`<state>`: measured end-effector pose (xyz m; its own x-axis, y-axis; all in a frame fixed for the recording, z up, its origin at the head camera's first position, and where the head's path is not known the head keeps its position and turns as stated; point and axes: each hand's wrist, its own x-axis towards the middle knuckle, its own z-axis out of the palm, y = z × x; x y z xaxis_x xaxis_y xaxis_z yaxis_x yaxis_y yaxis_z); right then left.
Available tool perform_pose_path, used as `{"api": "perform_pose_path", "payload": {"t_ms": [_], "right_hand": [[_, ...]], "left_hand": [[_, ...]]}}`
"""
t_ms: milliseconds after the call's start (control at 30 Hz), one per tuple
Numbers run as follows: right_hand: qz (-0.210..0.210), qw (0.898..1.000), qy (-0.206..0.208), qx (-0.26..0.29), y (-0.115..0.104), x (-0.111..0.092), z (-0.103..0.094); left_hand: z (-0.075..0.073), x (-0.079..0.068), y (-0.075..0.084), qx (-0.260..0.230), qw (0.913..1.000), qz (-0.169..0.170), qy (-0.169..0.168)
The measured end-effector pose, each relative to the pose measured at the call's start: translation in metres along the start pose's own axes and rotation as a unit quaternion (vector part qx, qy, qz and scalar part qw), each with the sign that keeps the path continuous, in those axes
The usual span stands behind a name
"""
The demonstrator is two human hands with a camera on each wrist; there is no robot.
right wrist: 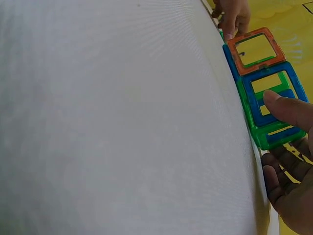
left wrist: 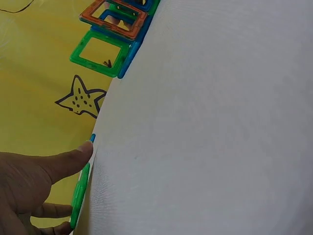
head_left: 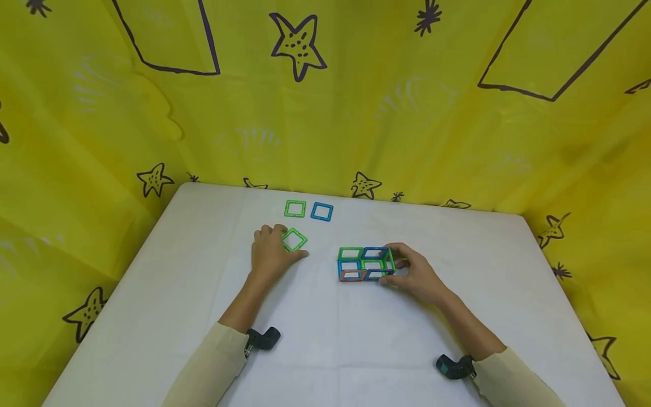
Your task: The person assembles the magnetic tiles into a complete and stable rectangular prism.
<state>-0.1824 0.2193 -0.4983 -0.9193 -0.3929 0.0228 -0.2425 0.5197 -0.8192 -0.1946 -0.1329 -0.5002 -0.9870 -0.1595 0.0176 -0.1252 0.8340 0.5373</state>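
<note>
Right of the table's middle stands an open box of magnetic tiles (head_left: pixel 351 249), made of green, blue and orange square frames. My right hand (head_left: pixel 418 276) holds it at its right end. In the right wrist view the thumb (right wrist: pixel 279 105) presses on a blue front tile, beside the orange tile (right wrist: pixel 257 50), with fingers behind the green end tile. My left hand (head_left: pixel 269 251) is at a loose green square tile (head_left: pixel 300 245) lying flat and turned cornerwise. Its fingers touch the tile's left side; the thumb is spread out near the lower right side.
Behind the left hand, a green square tile (head_left: pixel 295 216) and a blue square tile (head_left: pixel 322 219) lie flat on the white table (head_left: pixel 305 339). A yellow patterned curtain (head_left: pixel 346 130) hangs along the back and sides. Dark wrist cameras (head_left: pixel 264 339) are strapped at both sleeves.
</note>
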Motion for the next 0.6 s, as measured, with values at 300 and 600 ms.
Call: {"api": "perform_pose_path", "payload": {"t_ms": [300,600], "right_hand": [[-0.004,1.0,0.002,0.001,0.0013,-0.0006,0.0005],[0.001,1.0,0.001,0.001,0.0003,-0.001,-0.0007]], "left_hand": [[0.0006,0.0039,0.0072,0.03,0.9993,0.019,-0.007],[-0.0018,0.004,0.008,-0.024,0.9991,0.013,-0.031]]}}
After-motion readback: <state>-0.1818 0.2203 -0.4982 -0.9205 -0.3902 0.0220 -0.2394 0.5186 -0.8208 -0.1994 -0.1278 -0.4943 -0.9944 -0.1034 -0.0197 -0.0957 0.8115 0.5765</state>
